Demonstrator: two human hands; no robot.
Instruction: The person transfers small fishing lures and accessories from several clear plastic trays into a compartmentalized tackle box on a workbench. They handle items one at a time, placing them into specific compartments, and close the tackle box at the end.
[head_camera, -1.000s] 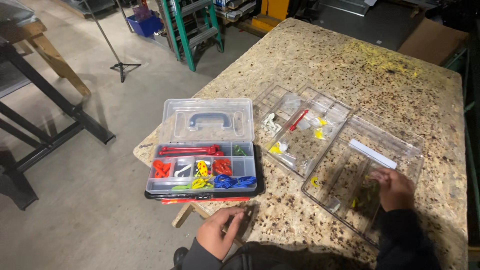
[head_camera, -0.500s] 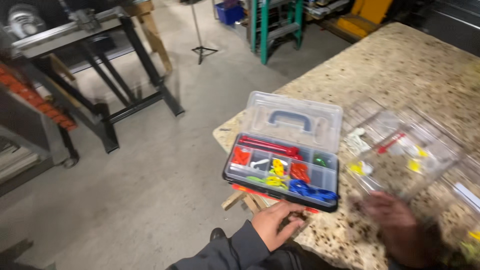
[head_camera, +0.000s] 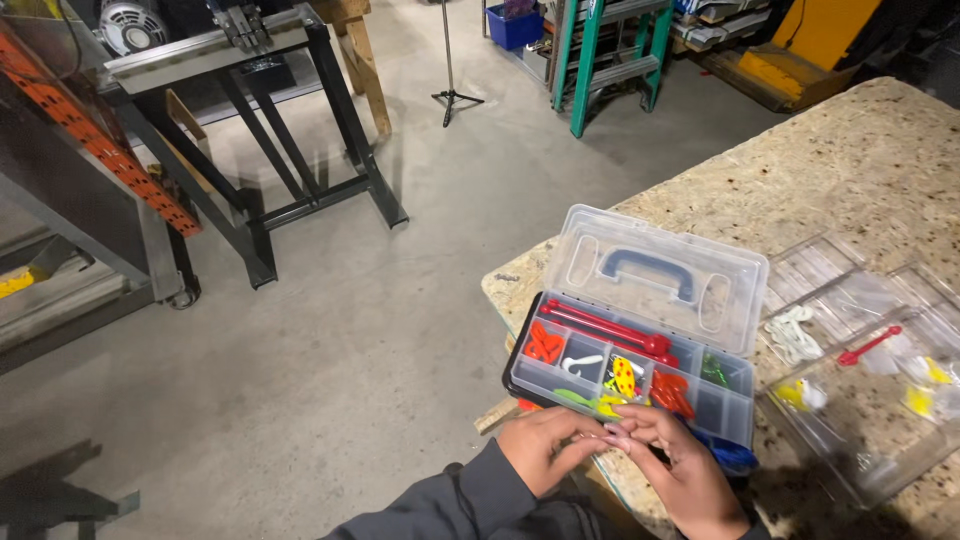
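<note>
Tackle box (head_camera: 640, 375) sits open at the near corner of the desk (head_camera: 850, 170), its clear lid (head_camera: 655, 275) with the blue handle tipped back and its black base hanging a little over the desk edge. We see its small compartments filled with bright pieces: red ones at the left, a white hook-shaped piece, a yellow spotted lure (head_camera: 624, 377), green and blue bits toward the front, and long red rods (head_camera: 605, 328) across the back row.

Our left hand (head_camera: 545, 452) and right hand (head_camera: 680, 462) meet just in front of the box's near wall, fingertips touching each other over the front row. They seem to pinch something small between them, but we cannot tell what it is, or whether anything is truly held; the fingers are curled together, not spread.

To handle such a small piece well, we judge it best to keep both wrists low and close to the box, work over a compartment so a dropped piece lands inside, and mind any hooks. Since the base overhangs the edge, pressing down on the front wall could tip it.

Both forearms come in from below, the left in a dark grey sleeve (head_camera: 450, 505), palms turned inward toward each other.

To the right lie clear trays (head_camera: 860, 385) holding a white coil, a red piece and yellow bits. Beyond the desk is concrete floor (head_camera: 330, 330).
</note>
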